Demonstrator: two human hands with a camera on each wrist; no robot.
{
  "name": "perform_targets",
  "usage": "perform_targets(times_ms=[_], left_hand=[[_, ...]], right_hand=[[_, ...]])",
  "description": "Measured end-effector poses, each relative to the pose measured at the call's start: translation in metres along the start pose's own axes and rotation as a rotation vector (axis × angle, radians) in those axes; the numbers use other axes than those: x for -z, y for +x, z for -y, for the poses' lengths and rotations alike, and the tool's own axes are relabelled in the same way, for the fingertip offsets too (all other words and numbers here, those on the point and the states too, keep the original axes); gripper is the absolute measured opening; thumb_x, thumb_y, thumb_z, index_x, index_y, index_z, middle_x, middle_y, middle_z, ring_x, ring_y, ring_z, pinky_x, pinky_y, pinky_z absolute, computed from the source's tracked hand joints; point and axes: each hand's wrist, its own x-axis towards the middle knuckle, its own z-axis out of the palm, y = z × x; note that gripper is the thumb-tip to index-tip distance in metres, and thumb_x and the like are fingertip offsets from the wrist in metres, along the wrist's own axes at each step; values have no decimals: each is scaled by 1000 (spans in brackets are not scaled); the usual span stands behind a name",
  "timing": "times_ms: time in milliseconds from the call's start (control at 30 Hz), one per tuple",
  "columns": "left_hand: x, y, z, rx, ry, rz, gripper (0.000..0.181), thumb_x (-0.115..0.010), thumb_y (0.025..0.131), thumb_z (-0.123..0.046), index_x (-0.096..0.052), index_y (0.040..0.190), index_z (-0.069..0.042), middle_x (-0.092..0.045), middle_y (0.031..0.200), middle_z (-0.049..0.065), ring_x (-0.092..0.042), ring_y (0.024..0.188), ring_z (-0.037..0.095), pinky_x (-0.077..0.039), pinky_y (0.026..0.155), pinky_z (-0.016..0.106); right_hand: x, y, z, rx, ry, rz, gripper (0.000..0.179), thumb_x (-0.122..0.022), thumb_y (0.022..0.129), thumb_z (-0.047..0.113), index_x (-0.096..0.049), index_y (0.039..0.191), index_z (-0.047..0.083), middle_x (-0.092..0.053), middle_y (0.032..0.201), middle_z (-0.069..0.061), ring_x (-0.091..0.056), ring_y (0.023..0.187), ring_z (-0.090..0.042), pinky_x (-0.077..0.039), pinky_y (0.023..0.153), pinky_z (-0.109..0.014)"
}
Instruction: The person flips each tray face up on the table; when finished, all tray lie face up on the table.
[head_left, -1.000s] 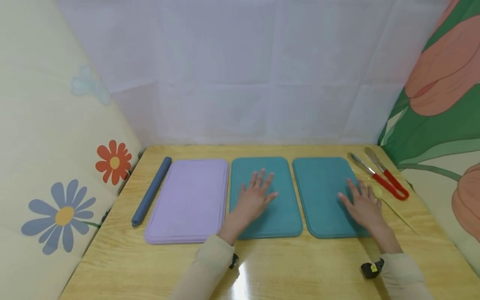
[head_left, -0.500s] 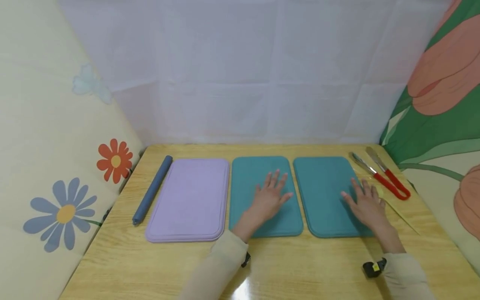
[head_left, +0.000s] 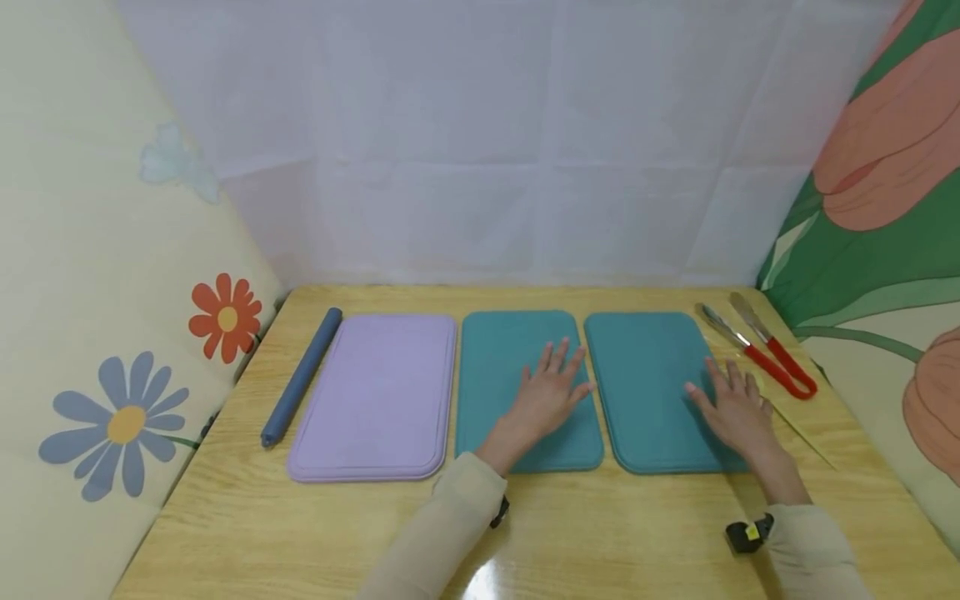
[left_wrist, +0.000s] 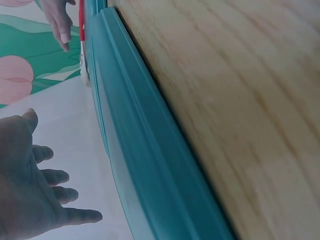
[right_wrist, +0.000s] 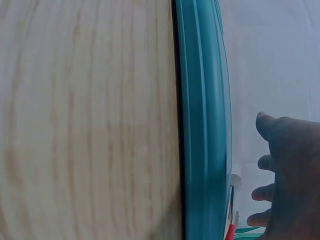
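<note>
My left hand (head_left: pixel 543 400) hovers over the middle teal board (head_left: pixel 495 350) with its fingers spread and nothing in its grasp. In the left wrist view a gap shows between that hand (left_wrist: pixel 30 185) and the board's edge (left_wrist: pixel 145 135). Over the right side of the other teal board (head_left: pixel 645 383) is my right hand (head_left: pixel 738 417), fingers extended and holding nothing. The right wrist view shows this hand (right_wrist: pixel 295 170) apart from the teal edge (right_wrist: pixel 205 120). A thin yellow-green utensil (head_left: pixel 798 429) lies by the right hand, its wider end partly hidden.
A lilac board (head_left: pixel 378 392) lies left of the teal ones on the wooden table (head_left: pixel 600 533). Beyond it is a dark blue rod (head_left: pixel 303 379). Red-handled metal tongs (head_left: pixel 776 367) lie at the back right. A white cloth (head_left: pixel 480 150) hangs behind the table.
My left hand has moved to the right over the middle teal board, its fingers staying spread. The right hand has hardly moved. The boards, rod and tongs keep their places.
</note>
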Motion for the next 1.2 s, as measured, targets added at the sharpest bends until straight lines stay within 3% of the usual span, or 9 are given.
perform_targets(times_ms=[167, 733, 1200], left_hand=[[-5, 6, -3, 0, 34, 10, 64, -32, 101, -51, -19, 155, -21, -11, 161, 10, -10, 146, 33, -28, 108, 60], [-9, 25, -18, -90, 69, 34, 64, -33, 101, -51, -19, 155, -20, -12, 160, 13, -12, 145, 39, -32, 110, 50], [-12, 27, -33, -102, 79, 69, 68, -41, 99, -49, -19, 155, -18, -14, 159, 16, -17, 142, 43, -33, 110, 47]], right_hand=[[1, 0, -1, -8, 7, 9, 78, -29, 100, 59, -13, 153, 3, -4, 152, -36, -2, 133, -62, -8, 94, -81], [3, 5, -7, -24, 9, 37, 80, -27, 100, 58, -12, 151, -1, -7, 149, -39, -7, 132, -62, -14, 95, -80], [6, 12, -6, -30, 20, 78, 82, -25, 100, 58, -10, 151, -4, -4, 150, -40, -5, 132, -62, -12, 95, -80]])
